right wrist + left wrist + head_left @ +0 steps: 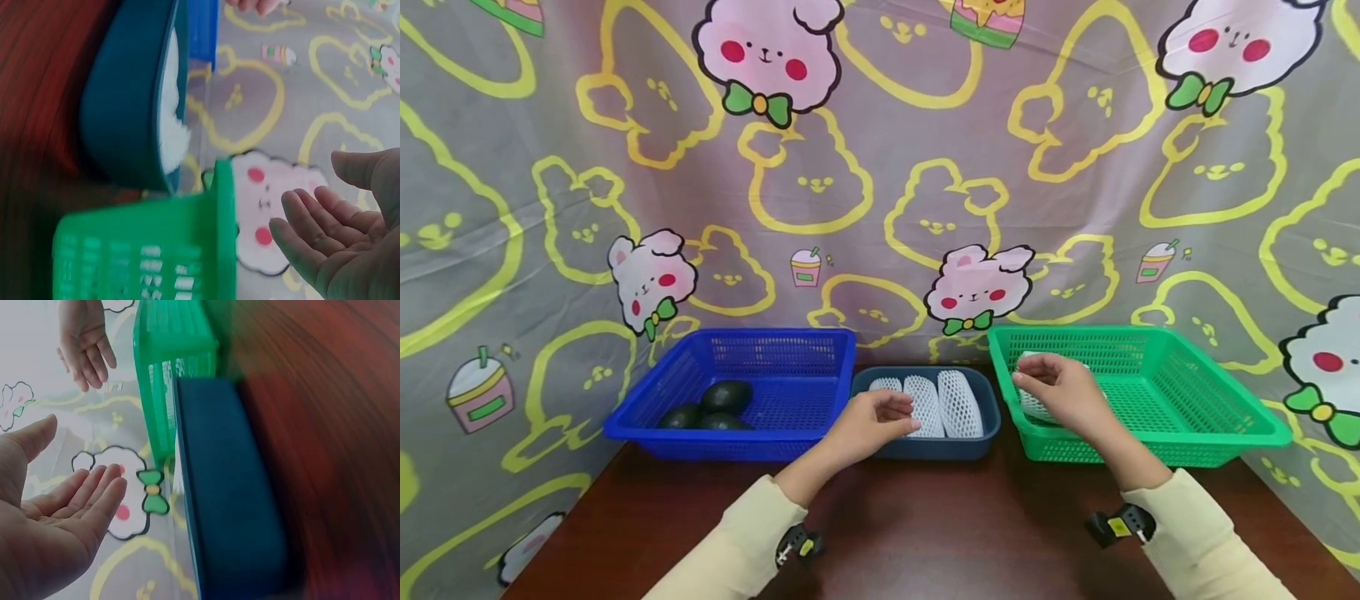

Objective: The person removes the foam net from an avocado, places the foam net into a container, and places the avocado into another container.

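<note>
1. The left hand point(867, 427) is hovering, slack and empty, by white foam-net sleeves point(960, 406) in the slate-blue plastic tray point(925, 449).
2. The right hand point(1066, 392) is hovering, likewise empty, over the green plastic basket point(1138, 452).
3. Both seem to be reaching; gripping calls for curling fingers.

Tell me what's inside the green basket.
White foam netting lies at the left end of the green basket, partly covered by the right hand. Whether it holds anything, and what lies beneath it, cannot be seen.

Nets point(960, 405) in tray point(943, 449) between baskets point(730, 447)
</note>
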`<state>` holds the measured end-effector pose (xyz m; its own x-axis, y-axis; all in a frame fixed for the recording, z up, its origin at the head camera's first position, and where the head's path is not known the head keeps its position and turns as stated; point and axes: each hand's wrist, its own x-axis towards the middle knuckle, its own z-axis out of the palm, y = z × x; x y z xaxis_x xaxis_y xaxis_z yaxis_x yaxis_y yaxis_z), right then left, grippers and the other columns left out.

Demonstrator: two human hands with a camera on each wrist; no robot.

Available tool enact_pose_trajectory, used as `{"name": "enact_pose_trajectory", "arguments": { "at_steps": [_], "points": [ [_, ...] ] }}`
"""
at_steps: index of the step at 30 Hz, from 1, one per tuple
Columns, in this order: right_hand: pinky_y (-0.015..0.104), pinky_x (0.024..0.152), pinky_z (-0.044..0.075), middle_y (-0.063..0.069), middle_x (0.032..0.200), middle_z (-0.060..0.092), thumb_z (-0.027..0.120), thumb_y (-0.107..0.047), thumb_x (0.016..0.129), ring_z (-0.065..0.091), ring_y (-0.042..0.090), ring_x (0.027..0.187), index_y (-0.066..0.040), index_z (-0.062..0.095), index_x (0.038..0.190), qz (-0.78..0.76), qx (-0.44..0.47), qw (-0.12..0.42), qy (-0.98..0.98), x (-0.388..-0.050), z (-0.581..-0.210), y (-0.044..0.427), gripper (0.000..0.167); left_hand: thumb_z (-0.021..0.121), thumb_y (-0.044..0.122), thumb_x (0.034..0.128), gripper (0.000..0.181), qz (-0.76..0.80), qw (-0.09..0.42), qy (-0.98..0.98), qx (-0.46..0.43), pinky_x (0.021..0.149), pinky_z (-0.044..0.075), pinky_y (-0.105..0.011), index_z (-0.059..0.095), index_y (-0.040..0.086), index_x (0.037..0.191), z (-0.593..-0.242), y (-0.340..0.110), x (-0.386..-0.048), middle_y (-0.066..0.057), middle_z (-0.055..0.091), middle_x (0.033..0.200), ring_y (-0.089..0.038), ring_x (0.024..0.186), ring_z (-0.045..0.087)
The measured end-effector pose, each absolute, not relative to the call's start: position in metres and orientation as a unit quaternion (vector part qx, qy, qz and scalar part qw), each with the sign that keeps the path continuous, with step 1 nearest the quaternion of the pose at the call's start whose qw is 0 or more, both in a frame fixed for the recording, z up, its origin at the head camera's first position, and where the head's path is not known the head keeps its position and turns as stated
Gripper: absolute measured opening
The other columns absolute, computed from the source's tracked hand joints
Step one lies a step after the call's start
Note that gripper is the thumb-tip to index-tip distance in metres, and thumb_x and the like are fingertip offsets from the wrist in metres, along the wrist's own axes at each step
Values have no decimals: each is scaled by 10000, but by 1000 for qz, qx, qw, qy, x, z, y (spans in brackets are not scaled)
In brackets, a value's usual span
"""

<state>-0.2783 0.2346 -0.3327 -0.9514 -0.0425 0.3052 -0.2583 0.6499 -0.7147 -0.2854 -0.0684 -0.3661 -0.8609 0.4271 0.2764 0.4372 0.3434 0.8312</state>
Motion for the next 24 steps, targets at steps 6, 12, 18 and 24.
{"name": "enact_pose_trajectory", "arguments": {
  "at_steps": [6, 12, 18, 24],
  "points": [
    [491, 815, 512, 216, 1122, 645, 618, -270, 966, 610, 371, 1030, 46, 607, 1193, 379, 75, 153, -909, -284, -336, 260, 389, 722, 206, 886, 357, -554, -35, -792, -255, 797, 538, -298, 660, -10, 1164, -371, -37, -292, -64, 694, 1003, -170, 911, 665],
    [520, 810, 499, 262, 1150, 620, 632, -228, 956, 585, 413, 1057, 70, 579, 1213, 345, 67, 149, -924, -290, -342, 276, 397, 705, 192, 900, 354, -589, -70, -768, -241, 816, 534, -313, 653, -31, 1169, -379, -9, -292, -66, 690, 1013, -174, 927, 660],
    [568, 856, 459, 335, 1222, 558, 654, -201, 933, 524, 475, 1126, 111, 536, 1249, 291, 55, 128, -947, -299, -352, 284, 459, 678, 109, 914, 358, -643, -120, -721, -228, 841, 535, -361, 609, -87, 1205, -387, 20, -289, -125, 689, 1046, -240, 958, 672],
    [595, 845, 445, 373, 1249, 509, 663, -190, 920, 488, 517, 1121, 146, 478, 1293, 263, 49, 105, -958, -309, -356, 290, 535, 666, 79, 916, 391, -690, -156, -681, -190, 831, 536, -350, 561, -118, 1237, -394, 46, -288, -125, 687, 1043, -244, 963, 680]
  ]
}}
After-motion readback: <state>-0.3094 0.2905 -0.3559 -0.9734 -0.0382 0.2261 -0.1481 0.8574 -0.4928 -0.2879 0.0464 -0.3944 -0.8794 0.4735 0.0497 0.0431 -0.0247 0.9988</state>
